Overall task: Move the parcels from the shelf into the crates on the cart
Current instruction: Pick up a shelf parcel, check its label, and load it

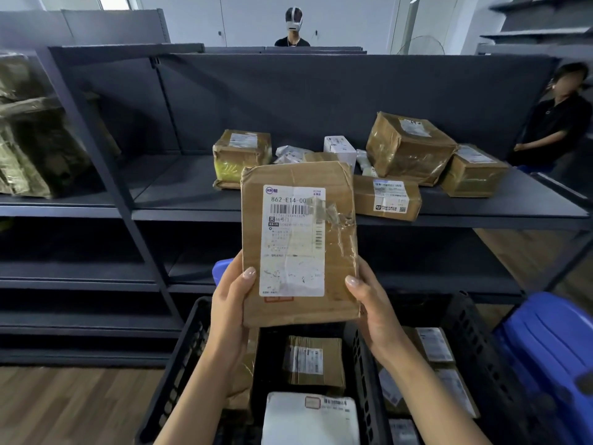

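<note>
Above the black crates, a flat brown parcel [298, 242] is held upright in both hands, its white shipping label facing the wearer. The left hand [229, 303] grips the parcel's lower left edge, with the thumb laid on the front and the fingers hidden behind. The right hand [373, 313] grips the lower right edge the same way.

Directly below the parcel sits the left crate [179, 364], holding a small taped carton [314, 361] and, nearer the wearer, a white packet [309, 419]. Below and to the right of the parcel, the right crate [475, 342] stands alongside and holds several labelled packets [433, 345]. Farther right of the parcel is a blue bin [545, 348].

Behind the parcel runs the dark shelf [192, 191], with more goods on its board. A taped box [240, 155] sits up and left of the parcel, and a flat box [386, 195] lies just right of its top edge. A large tilted box [407, 146] is above that, with another brown box [473, 170] farther right. A small white box [340, 149] and crumpled plastic bags [290, 154] show just above the parcel's top edge.

Far left of the parcel, the next bay holds bulky wrapped bundles [29, 133]. Beyond the shelf, straight above the parcel, stands a person in a headset [293, 27]. Another person in black [558, 117] stands far to the right.
</note>
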`<state>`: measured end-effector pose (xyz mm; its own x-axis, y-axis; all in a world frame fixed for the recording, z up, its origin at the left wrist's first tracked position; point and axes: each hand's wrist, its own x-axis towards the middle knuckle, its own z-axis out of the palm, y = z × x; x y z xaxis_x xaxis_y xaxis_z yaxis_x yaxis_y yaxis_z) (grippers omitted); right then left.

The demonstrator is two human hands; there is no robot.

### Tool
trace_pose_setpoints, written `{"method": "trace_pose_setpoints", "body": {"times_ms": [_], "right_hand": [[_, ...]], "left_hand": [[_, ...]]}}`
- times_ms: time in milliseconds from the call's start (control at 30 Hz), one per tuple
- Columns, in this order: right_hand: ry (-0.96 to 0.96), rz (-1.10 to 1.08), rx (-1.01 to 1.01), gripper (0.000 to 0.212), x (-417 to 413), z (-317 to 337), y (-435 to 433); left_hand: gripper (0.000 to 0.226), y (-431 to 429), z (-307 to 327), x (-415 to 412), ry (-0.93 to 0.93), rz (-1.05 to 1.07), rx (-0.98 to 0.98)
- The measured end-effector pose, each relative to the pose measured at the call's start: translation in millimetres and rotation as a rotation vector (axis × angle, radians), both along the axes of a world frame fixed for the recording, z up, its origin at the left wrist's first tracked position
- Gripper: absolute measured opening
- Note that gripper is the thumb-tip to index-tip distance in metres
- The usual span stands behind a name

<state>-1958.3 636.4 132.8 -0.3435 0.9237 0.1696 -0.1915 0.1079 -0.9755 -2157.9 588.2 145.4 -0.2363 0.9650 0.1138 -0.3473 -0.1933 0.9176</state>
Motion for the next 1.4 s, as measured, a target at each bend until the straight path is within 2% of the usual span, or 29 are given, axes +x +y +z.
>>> {"method": "trace_pose_setpoints", "body": {"times_ms": [200, 333, 400, 500, 533, 600, 667, 1033, 1100, 1167, 1233, 1400], "right_hand": [[0.003, -0.033, -0.034, 0.082, 0.5, -7.1, -10.4], [-0.043, -0.087, -0.069, 0.076, 5.1, -20.4, -16.3], [-0.086, -0.11, -0.112, 0.063, 9.5, -29.0, -17.3], [-0.154, -0.119, -0.181, 0.033, 15.3, -40.3, -17.3], [-0.164, -0.13, -0.202, 0.032, 16.0, -41.7, -18.2], [-0.185, -0.166, -0.239, 0.052, 18.1, -48.6, -19.5], [-0.213, -0.201, -0.262, 0.057, 19.2, -53.8, -22.4], [-0.253, -0.325, -0.38, 0.051, 37.9, -83.0, -55.0], [-0.237, -0.329, -0.37, 0.045, 51.0, -83.0, -53.5], [-0.222, -0.336, -0.36, 0.037, 67.1, -83.8, -47.8], [-0.215, -0.331, -0.366, 0.037, 86.2, -84.9, -40.7], [-0.282, -0.351, -0.308, 0.039, 147.4, -88.9, -32.4]], "left_hand": [[0.041, -8.7, -5.1, 2.7, 0.019, -0.018, -0.017], [0.048, -10.9, -14.2, 5.0, 0.079, -0.082, -0.051], [0.054, -10.5, -21.9, 6.7, 0.092, -0.106, -0.086], [0.051, -7.5, -35.5, 10.6, 0.079, -0.137, -0.135], [0.05, -6.1, -40.2, 12.0, 0.082, -0.136, -0.154], [0.05, -3.9, -51.6, 14.8, 0.078, -0.127, -0.197], [0.049, -4.4, -63.7, 17.4, 0.072, -0.128, -0.241], [0.06, -20.0, -94.9, 39.0, 0.218, -0.12, -0.501], [0.053, -22.1, -93.8, 50.6, 0.254, -0.131, -0.487], [0.036, -21.7, -90.0, 65.4, 0.293, -0.157, -0.457], [0.027, -17.3, -87.7, 82.0, 0.304, -0.174, -0.455], [0.034, -3.0, -92.4, 137.4, 0.324, -0.192, -0.492]]}}
